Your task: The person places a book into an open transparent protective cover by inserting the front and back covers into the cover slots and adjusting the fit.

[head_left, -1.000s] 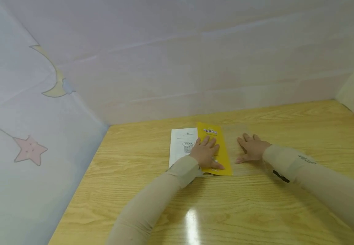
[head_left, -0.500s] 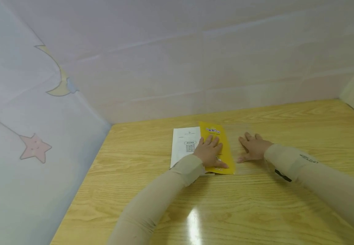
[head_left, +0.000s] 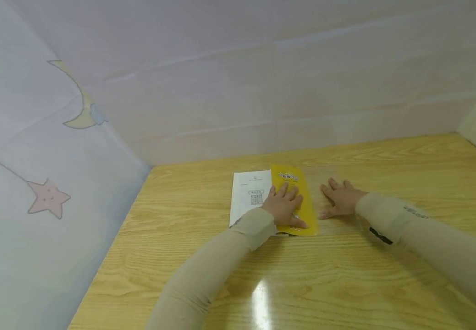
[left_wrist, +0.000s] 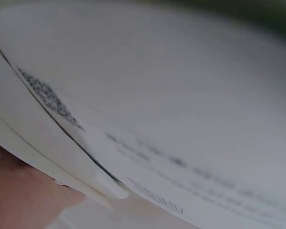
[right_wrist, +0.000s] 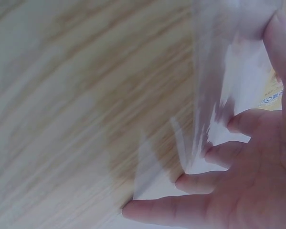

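A booklet lies on the wooden table, with a white printed page [head_left: 243, 190] at left and a yellow cover [head_left: 308, 213] folded out at right. Fingers spread, my left hand [head_left: 282, 210] rests on the yellow cover and hides part of it. A clear plastic sheet [head_left: 324, 174] extends right from the cover's edge. My right hand [head_left: 340, 200] touches that sheet with spread fingers. In the right wrist view, the film [right_wrist: 214, 90] has creases and reflections beneath the fingertips. Blurred white paper [left_wrist: 181, 95] with print fills most of the left wrist view.
The wooden table [head_left: 172, 197] meets a pale fabric wall [head_left: 205, 101] behind and a decorated one with a pink star [head_left: 49, 198] at left. A bright light reflection lies on the tabletop near the front.
The head view has shifted slightly, so the scene sits a little further right. Both hands keep nearly the same places on the cover and the clear sheet.
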The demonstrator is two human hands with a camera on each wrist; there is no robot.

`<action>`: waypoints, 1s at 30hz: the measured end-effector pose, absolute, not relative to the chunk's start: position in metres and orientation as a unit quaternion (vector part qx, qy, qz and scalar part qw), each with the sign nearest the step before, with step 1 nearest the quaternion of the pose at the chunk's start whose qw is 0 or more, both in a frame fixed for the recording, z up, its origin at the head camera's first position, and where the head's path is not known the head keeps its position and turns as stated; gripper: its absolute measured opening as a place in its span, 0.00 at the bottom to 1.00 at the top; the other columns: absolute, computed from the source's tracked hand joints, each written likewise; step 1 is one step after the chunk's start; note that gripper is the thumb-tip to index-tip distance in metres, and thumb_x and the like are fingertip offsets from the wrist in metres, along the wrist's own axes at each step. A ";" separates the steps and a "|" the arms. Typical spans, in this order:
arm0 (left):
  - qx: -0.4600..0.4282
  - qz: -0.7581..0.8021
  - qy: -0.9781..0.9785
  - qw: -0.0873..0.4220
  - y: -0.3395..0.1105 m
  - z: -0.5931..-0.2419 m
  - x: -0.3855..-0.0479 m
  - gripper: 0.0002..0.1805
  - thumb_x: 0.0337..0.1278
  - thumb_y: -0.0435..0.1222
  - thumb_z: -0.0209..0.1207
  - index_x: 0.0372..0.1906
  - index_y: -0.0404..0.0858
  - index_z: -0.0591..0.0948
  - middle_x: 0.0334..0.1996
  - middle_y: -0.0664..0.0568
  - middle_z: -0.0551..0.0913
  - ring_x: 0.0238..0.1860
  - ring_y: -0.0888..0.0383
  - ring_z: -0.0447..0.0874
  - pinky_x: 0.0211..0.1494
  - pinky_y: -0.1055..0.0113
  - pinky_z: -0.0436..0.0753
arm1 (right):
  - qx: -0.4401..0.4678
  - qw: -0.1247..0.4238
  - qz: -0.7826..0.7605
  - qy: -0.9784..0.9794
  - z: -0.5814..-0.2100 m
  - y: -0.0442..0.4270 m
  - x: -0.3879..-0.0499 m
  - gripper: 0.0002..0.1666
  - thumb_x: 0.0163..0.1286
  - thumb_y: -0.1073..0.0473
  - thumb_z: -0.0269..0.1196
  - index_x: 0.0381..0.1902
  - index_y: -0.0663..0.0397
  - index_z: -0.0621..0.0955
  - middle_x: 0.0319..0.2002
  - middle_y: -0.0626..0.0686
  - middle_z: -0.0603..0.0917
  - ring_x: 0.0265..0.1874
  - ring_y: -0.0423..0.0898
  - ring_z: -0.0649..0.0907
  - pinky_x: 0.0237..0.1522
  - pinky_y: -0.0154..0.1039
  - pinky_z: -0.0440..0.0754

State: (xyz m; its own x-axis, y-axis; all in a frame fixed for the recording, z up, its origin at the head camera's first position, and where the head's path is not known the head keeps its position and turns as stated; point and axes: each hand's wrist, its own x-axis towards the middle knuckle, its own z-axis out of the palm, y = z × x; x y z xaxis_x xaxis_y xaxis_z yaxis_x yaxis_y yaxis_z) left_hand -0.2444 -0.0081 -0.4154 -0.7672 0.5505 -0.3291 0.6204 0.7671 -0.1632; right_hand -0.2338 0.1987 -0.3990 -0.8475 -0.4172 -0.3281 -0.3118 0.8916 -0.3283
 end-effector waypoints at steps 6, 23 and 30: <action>0.311 -0.134 0.933 0.124 -0.005 -0.418 -0.243 0.50 0.51 0.73 0.44 0.77 0.55 0.53 0.77 0.58 0.41 0.76 0.51 0.30 0.75 0.48 0.43 | -0.192 0.200 -0.141 0.951 -0.398 0.198 -0.232 0.63 0.60 0.32 0.63 0.71 0.77 0.52 0.68 0.83 0.43 0.60 0.88 0.46 0.56 0.78 0.52; 0.294 -0.140 0.939 0.114 0.009 -0.422 -0.246 0.53 0.48 0.74 0.45 0.78 0.53 0.52 0.77 0.59 0.43 0.77 0.52 0.31 0.75 0.49 0.43 | -0.181 0.212 -0.145 0.949 -0.399 0.196 -0.233 0.66 0.61 0.30 0.62 0.71 0.77 0.49 0.68 0.83 0.40 0.61 0.88 0.41 0.55 0.80 0.49; 0.307 -0.115 0.937 0.121 0.009 -0.421 -0.249 0.50 0.51 0.72 0.44 0.77 0.51 0.56 0.77 0.58 0.46 0.77 0.50 0.34 0.75 0.49 0.44 | -0.176 0.214 -0.138 0.951 -0.401 0.195 -0.234 0.66 0.60 0.29 0.62 0.72 0.76 0.50 0.69 0.82 0.39 0.61 0.88 0.41 0.54 0.81 0.50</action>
